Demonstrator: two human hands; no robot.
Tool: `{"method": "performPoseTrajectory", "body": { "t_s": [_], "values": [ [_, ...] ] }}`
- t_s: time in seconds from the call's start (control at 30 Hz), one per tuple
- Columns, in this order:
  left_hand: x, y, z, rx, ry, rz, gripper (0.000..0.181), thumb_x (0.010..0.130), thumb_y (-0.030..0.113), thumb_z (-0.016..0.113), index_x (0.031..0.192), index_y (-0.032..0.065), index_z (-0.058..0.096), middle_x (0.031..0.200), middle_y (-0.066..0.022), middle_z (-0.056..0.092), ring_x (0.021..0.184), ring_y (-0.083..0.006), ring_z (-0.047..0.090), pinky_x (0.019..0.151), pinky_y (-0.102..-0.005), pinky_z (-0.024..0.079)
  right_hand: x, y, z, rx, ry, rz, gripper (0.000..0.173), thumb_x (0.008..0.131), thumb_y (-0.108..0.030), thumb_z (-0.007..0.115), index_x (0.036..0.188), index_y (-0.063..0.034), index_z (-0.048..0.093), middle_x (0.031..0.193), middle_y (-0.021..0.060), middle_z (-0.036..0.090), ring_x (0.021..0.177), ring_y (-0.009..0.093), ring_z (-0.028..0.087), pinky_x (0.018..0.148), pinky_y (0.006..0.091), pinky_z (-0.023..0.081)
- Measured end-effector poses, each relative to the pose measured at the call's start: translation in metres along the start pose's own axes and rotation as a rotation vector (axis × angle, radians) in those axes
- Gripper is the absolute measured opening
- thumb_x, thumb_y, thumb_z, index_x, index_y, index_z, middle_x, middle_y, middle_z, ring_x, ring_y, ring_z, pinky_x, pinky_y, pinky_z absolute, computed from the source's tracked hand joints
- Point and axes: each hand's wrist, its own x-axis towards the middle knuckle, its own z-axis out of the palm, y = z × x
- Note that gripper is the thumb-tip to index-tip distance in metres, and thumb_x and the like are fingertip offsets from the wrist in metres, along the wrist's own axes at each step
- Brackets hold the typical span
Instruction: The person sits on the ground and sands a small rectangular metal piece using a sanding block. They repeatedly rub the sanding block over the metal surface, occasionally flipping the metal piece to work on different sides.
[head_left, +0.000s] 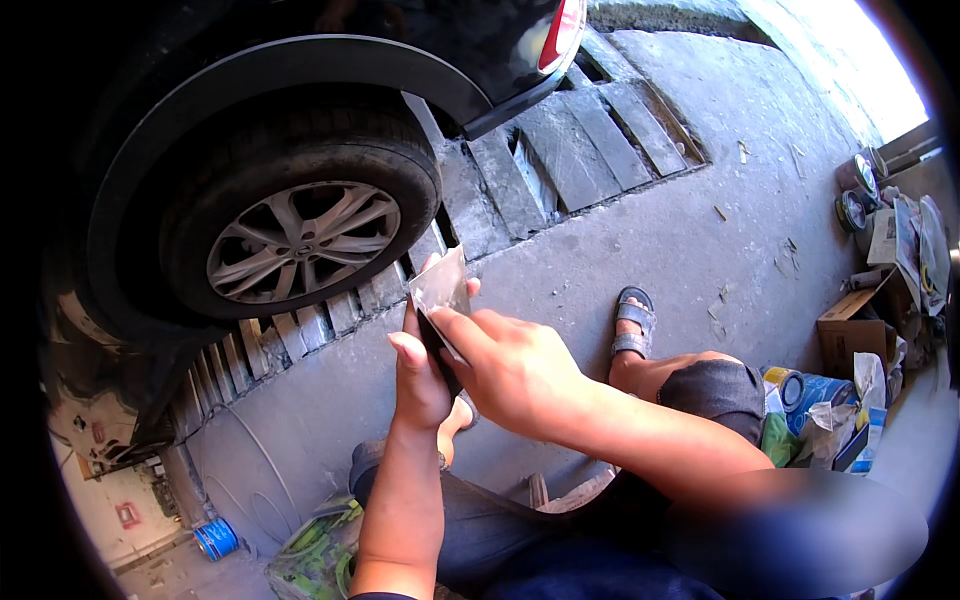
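Note:
Before me, near the middle of the view, my left hand (421, 379) holds a flat dark piece (436, 345) upright along its palm, the fingertips showing behind it. A thin greyish-tan sheet (444, 283), perhaps sandpaper, lies against that piece and sticks up past it. My right hand (517, 367) presses the sheet with its fingers, its thumb side hidden from view. Beyond my hands at the upper left stands a dark car's wheel with a silver alloy rim (304, 241), under the black wheel arch trim (330, 56).
Planks (570, 150) with gaps cover a floor pit beside and under the car. Paint cans (855, 172), a cardboard box (844, 322) and wrappings crowd the right side. A blue can (216, 538) and a thin hose (259, 442) lie at lower left.

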Motion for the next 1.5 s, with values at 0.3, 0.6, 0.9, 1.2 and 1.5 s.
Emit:
{"method": "performPoseTrajectory", "body": {
  "t_s": [0.3,0.6,0.9,1.2,1.5],
  "values": [
    [-0.001,-0.009,-0.007,0.072,-0.048,0.038,0.109,0.075,0.088,0.025,0.147,0.0059,0.029,0.134,-0.0161,0.050,0.121,-0.0261,0.052,0.102,-0.0391,0.043,0.007,0.002,-0.001,-0.043,0.023,0.014,0.039,0.078,-0.009,0.066,0.115,-0.0045,0.055,0.074,0.0118,0.058,0.063,0.032,0.064,0.056,0.0404,0.052],
    [-0.006,-0.009,0.000,0.156,0.029,0.018,0.106,0.079,0.086,0.020,0.147,0.0059,0.031,0.137,-0.0143,0.048,0.121,-0.0250,0.051,0.095,-0.0383,0.048,0.010,0.010,0.002,-0.074,0.030,0.050,0.044,0.076,-0.007,0.065,0.118,-0.0023,0.054,0.073,0.0121,0.059,0.065,0.033,0.064,0.056,0.0414,0.052],
    [-0.006,-0.009,-0.002,0.004,0.004,-0.027,0.106,0.077,0.085,0.030,0.144,0.0038,0.033,0.131,-0.0122,0.052,0.121,-0.0224,0.051,0.103,-0.0368,0.041,0.001,-0.001,0.002,-0.058,0.011,0.007,0.041,0.075,-0.005,0.063,0.115,-0.0022,0.054,0.073,0.0122,0.058,0.065,0.032,0.064,0.055,0.0414,0.052],
    [-0.007,-0.015,-0.007,-0.019,0.043,-0.044,0.101,0.080,0.084,0.019,0.137,0.0037,0.040,0.130,-0.0182,0.054,0.118,-0.0288,0.055,0.103,-0.0418,0.042,-0.003,-0.005,0.007,-0.058,0.014,-0.016,0.038,0.077,-0.008,0.064,0.114,-0.0028,0.055,0.074,0.0124,0.058,0.065,0.033,0.063,0.057,0.0412,0.052],
    [-0.006,-0.014,-0.007,-0.056,-0.023,-0.070,0.107,0.076,0.087,0.031,0.141,0.0020,0.037,0.128,-0.0118,0.053,0.118,-0.0210,0.052,0.102,-0.0367,0.041,0.003,0.001,0.004,-0.064,0.008,0.004,0.040,0.077,-0.009,0.064,0.115,-0.0035,0.055,0.075,0.0122,0.059,0.065,0.033,0.064,0.057,0.0422,0.052]
  ]
}}
